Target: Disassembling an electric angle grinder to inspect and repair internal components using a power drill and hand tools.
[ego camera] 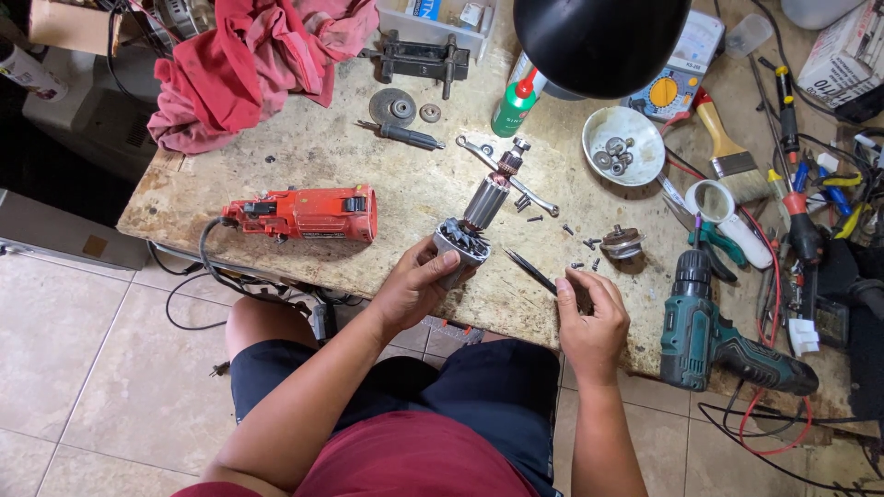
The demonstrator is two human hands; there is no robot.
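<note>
My left hand [416, 283] grips the fan end of a motor armature [477, 219], which stands tilted over the worn workbench [304, 166], shaft pointing away from me. My right hand [591, 317] pinches a thin dark pair of tweezers [532, 270] near the bench's front edge, their tip pointing toward the armature. Small screws [586, 245] lie scattered just beyond my right hand. A red power tool body [308, 213] with its cable lies to the left of my left hand.
A green cordless drill [709, 336] lies right of my right hand. A spanner [506, 173], a bowl of small parts [623, 145], a green spray can [514, 101], a paintbrush [732, 152], a red rag [249, 60], a black lamp shade [599, 41] and several hand tools crowd the bench.
</note>
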